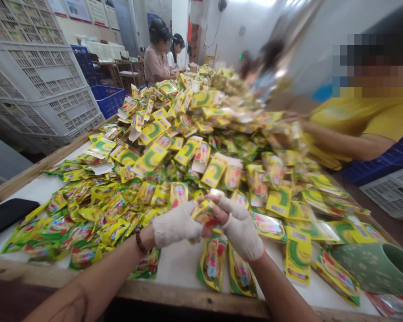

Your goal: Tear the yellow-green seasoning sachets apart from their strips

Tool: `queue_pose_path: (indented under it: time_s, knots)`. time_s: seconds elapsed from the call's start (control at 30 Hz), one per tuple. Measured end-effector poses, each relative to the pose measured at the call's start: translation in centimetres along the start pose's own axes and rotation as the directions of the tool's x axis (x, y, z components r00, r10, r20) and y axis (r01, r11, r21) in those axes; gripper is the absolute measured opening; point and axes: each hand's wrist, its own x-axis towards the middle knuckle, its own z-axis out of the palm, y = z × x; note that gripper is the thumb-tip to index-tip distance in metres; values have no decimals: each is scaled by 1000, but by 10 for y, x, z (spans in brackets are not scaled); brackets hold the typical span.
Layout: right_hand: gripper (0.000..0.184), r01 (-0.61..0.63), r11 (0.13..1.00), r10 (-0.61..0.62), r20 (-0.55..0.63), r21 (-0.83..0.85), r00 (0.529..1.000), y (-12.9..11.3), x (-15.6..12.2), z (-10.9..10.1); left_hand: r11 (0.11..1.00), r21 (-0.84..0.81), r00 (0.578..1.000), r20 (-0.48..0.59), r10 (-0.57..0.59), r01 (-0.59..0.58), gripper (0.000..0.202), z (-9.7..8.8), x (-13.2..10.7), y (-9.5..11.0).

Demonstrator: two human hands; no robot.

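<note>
I have both gloved hands, left hand [178,226] and right hand [239,227], pinching a small yellow packet [204,213] over the bench [177,268], near its front edge. Two pouches [213,264] lie between them and that edge. Beyond, I see heaped packets [188,152]; a green flowered container [359,268] stands by the front right corner, a flat black object [11,215] at the left edge.

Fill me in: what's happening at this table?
The person's left hand and right hand, both white-gloved, hold a small yellow package above the table. Shiny packets lie heaped on the left, flat yellow boxes on the right, near a green pot. A co-worker in yellow is at the right.
</note>
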Motion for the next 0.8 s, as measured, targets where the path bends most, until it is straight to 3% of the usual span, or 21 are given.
queue_pose_path:
  time_s: [0.1,0.3,0.5,0.67,0.8]
  knots:
    - [33,18,996,-16,22,-86,1000,0,1,-2,1000,-18,1000,25,0,1,20,-1,0,-1]
    - [33,204,946,-201,35,-251,979,-5,-5,3,987,-149,997,46,65,-58,24,2,4,-8]
    - [31,103,980,-104,4,-173,995,-5,-2,-4,999,-35,998,58,24,-22,19,-3,2,-3]
    - [29,195,943,-166,127,-269,978,-7,2,-10,999,28,996,79,-33,31,21,-5,1,-3]
    - [32,260,916,-224,150,-306,963,-8,-2,-9,1000,-2,996,84,29,-29,19,-5,3,-8]
